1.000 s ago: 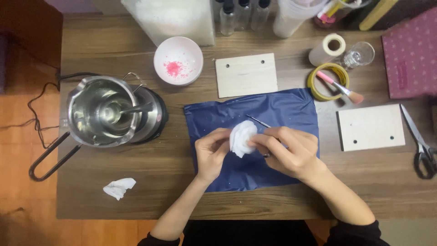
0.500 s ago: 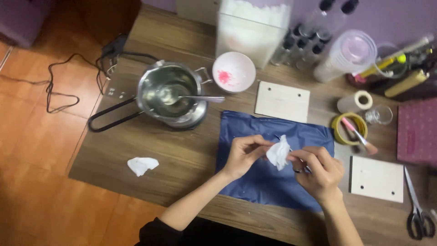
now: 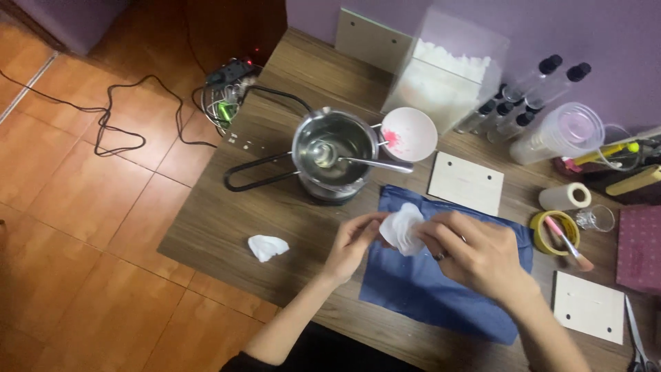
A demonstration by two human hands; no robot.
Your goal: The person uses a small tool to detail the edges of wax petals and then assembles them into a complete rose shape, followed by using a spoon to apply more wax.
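Both hands hold a crumpled white tissue [image 3: 403, 227] above a dark blue cloth [image 3: 427, 289] spread on the wooden table [image 3: 227, 227]. My left hand [image 3: 352, 242] pinches the tissue's left edge. My right hand [image 3: 475, 255], with a ring on one finger, grips its right side; something thin may be wrapped inside, but it is hidden. A steel pot [image 3: 332, 153] with a spoon in it stands just behind the cloth on a small burner.
A second crumpled tissue [image 3: 266, 246] lies at the left. Behind are a white bowl with pink residue [image 3: 410, 133], a clear box of white flakes [image 3: 447, 76], dropper bottles [image 3: 523, 96], wooden boards [image 3: 466, 183], a tape roll with a brush [image 3: 556, 231], and scissors [image 3: 637, 341].
The view has swung left and tilted, now showing more floor and cables. Both hands still hold the tissue over the blue cloth, turning it slightly.
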